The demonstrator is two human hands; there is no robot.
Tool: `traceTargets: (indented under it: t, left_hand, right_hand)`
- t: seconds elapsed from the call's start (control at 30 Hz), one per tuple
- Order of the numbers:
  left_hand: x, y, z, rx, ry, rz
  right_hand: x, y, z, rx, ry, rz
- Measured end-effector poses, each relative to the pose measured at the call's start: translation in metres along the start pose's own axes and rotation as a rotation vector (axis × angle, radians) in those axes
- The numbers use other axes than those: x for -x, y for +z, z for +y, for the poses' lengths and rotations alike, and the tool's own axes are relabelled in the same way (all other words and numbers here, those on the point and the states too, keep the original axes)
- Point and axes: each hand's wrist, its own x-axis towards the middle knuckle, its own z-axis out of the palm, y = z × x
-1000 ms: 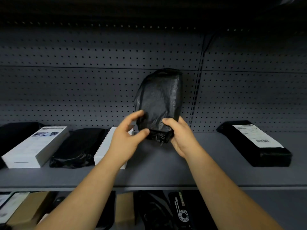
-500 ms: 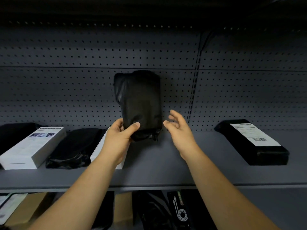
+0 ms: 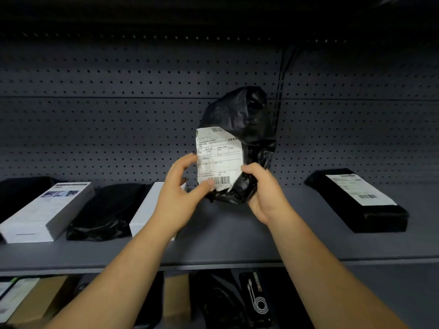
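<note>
From the head view, we hold a black plastic parcel [image 3: 240, 115] upright in front of us, lifted clear of the grey shelf [image 3: 225, 233] that runs under both wrists. Its white shipping label [image 3: 219, 157] faces us.

Our right hand [image 3: 263, 195] is clenched round the lower right of the parcel, with the fingers buried in a bunch of crumpled film. Our left hand [image 3: 178, 198] takes the lower left corner in a light pinch: the thumb lies on the label beside its bottom barcode and the curved fingers meet the label's left edge.

The parcel rises above both hands and leans a little toward the right one. The wrapping creases and sags freely, so we judge it soft and light, with slack film round whatever is inside. The glossy plastic is probably slippery, and a grip on loose film alone may let the contents slide. We would hold low, where the right hand is, and squeeze through the film onto the contents. The label looks wrinkled and lifted at its top corner, so it is a poor place to pull.

A white box [image 3: 145, 210] lies just below the left hand. Another labelled black package [image 3: 356, 203] lies well off to the outside of the right hand.
</note>
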Motion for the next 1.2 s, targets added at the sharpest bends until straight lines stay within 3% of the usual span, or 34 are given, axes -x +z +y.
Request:
traceTargets:
  t: [0.13, 0.33, 0.47, 0.67, 0.83, 1.0, 1.1, 1.2]
  left_hand:
    - [-0.008, -0.006, -0.003, 0.32, -0.246, -0.013]
    - [-0.011, -0.004, -0.008, 0.425, -0.292, 0.072]
    - [-0.009, 0.003, -0.021, 0.286, -0.304, 0.024]
    - [-0.007, 0.0, -0.044, -0.161, -0.184, 0.03]
    - [-0.004, -0.007, -0.05, -0.277, -0.138, -0.001]
    - [0.001, -0.026, -0.05, -0.421, -0.079, 0.007]
    - [0.004, -0.047, -0.056, -0.512, -0.057, 0.004]
    - [0.008, -0.071, -0.068, -0.572, -0.1, -0.005]
  right_hand:
    - [0.002, -0.01, 0.001, -0.059, 0.103, -0.06]
    - [0.004, -0.011, 0.009, 0.274, 0.03, -0.018]
    - [0.001, -0.024, 0.014, 0.341, 0.048, 0.057]
    - [-0.003, -0.054, 0.022, 0.486, 0.091, 0.23]
    - [-0.005, -0.072, 0.022, 0.639, 0.143, 0.316]
    - [-0.003, -0.075, 0.023, 1.226, -0.036, 0.4]
    - [-0.005, -0.064, 0.027, 1.3, -0.279, 0.413]
    - [-0.008, -0.035, 0.042, 1.263, -0.34, 0.251]
